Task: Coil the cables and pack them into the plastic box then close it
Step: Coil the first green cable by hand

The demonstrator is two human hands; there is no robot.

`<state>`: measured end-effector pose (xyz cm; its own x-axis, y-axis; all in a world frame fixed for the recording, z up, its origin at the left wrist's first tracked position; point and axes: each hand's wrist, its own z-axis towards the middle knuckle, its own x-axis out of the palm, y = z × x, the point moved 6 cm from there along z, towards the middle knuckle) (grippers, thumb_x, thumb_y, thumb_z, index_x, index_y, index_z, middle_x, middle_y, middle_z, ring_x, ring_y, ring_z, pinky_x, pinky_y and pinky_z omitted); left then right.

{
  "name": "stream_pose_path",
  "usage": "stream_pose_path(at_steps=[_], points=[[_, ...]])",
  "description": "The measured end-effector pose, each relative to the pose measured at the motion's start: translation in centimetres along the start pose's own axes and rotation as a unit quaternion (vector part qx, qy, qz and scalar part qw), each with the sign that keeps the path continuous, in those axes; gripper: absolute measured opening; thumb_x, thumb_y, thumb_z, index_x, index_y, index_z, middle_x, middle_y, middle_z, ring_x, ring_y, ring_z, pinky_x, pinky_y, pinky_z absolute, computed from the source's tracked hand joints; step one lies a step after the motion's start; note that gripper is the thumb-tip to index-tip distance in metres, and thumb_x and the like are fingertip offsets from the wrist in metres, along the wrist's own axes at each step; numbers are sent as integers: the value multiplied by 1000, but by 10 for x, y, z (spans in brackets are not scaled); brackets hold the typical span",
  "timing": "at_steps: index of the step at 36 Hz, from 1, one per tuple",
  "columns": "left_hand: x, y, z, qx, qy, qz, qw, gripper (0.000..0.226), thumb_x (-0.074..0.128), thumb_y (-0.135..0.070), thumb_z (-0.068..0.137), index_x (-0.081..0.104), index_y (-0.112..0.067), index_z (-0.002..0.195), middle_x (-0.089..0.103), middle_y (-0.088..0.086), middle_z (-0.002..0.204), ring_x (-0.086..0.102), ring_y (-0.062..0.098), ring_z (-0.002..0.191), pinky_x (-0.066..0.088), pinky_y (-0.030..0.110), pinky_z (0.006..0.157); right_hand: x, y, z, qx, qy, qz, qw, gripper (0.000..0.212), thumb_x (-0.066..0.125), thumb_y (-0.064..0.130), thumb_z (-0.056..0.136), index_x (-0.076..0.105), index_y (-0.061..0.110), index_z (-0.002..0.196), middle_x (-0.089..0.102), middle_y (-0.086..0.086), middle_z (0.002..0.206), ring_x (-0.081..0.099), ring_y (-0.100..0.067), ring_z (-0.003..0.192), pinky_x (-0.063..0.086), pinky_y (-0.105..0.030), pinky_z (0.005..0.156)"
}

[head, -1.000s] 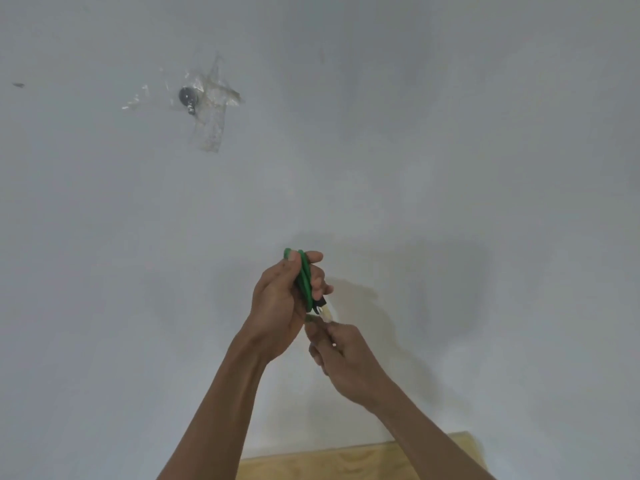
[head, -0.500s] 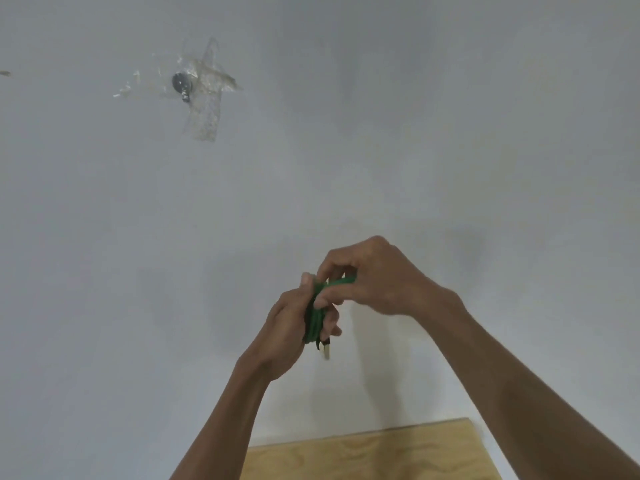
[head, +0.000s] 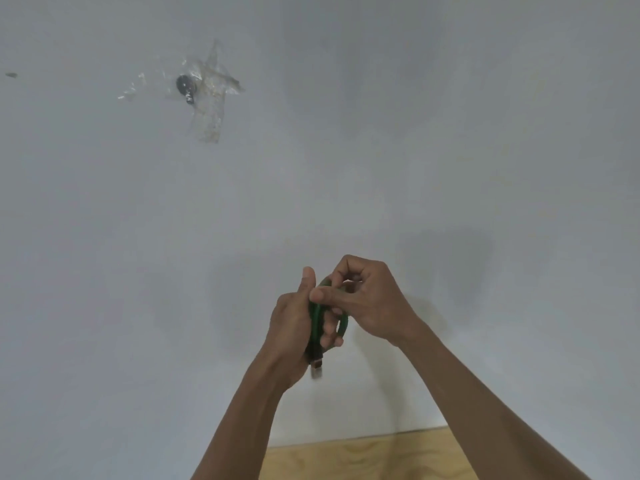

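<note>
Gripping the coiled green cable [head: 317,323] upright before a pale wall, the left hand [head: 294,327] is clamping its loops while the right hand [head: 367,303] is pinching the top strand. Light and springy, probably; best held across the bundled loops, connector [head: 316,367] dangling below.

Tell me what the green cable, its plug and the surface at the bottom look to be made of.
Cable: green, smooth, bends into tight loops, so likely a plastic or rubber jacket. Plug: dark shell with a pale, shiny tip, probably plastic with a metal end; it is blurred. Surface: pale wood with wavy grain, matt, perhaps plywood.
</note>
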<state>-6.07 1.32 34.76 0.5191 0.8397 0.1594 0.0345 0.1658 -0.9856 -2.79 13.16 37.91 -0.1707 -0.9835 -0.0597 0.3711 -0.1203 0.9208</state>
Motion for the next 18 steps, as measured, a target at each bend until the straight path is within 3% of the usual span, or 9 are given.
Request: stream_pose_path(at_steps=[3, 6, 9, 12, 15, 18], points=[[-14, -5, -1, 60, -124, 96, 986, 72, 36, -65, 98, 69, -16, 56, 60, 8, 51, 56, 21, 44, 43, 25, 41, -4, 0, 2, -10, -67, -72, 995, 48, 91, 47, 65, 57, 13, 70, 72, -6, 66, 67, -23, 51, 54, -30, 55], [-17, -5, -3, 72, -152, 121, 978, 73, 33, -73, 94, 67, -20, 56, 57, 3, 49, 52, 17, 43, 34, 22, 36, -3, -1, 3, 1, -99, -95, 991, 45, 90, 52, 63, 56, 23, 64, 72, -2, 69, 66, -17, 48, 49, -19, 51], [-16, -7, -2, 99, -181, 141, 968, 72, 30, -73, 94, 65, -24, 56, 49, -5, 46, 45, 12, 40, 36, 27, 40, 2, -3, 0, 16, -118, -101, 988, 44, 88, 54, 66, 56, 23, 66, 73, -1, 73, 71, -16, 54, 50, -18, 51], [-22, -6, -1, 96, -229, 151, 957, 68, 32, -69, 96, 67, -26, 56, 53, -10, 43, 42, 8, 34, 33, 24, 36, 5, -6, -4, 21, -103, -132, 986, 29, 81, 48, 79, 64, 24, 76, 75, 8, 80, 73, -7, 71, 57, -21, 64], [-34, -4, 0, 88, -281, 148, 944, 67, 37, -65, 97, 67, -18, 59, 61, -10, 48, 48, 8, 36, 35, 25, 40, 5, 1, -15, -6, -96, -208, 973, 4, 71, 36, 92, 73, 33, 94, 68, 16, 94, 61, 8, 86, 45, -4, 70], [-37, -6, 6, 84, -299, 140, 940, 69, 39, -58, 99, 66, -2, 69, 64, -11, 51, 56, 14, 48, 37, 26, 46, 3, 5, -17, 1, -61, -264, 962, 23, 66, 30, 96, 74, 36, 116, 61, 15, 97, 56, 7, 77, 40, -1, 72]])
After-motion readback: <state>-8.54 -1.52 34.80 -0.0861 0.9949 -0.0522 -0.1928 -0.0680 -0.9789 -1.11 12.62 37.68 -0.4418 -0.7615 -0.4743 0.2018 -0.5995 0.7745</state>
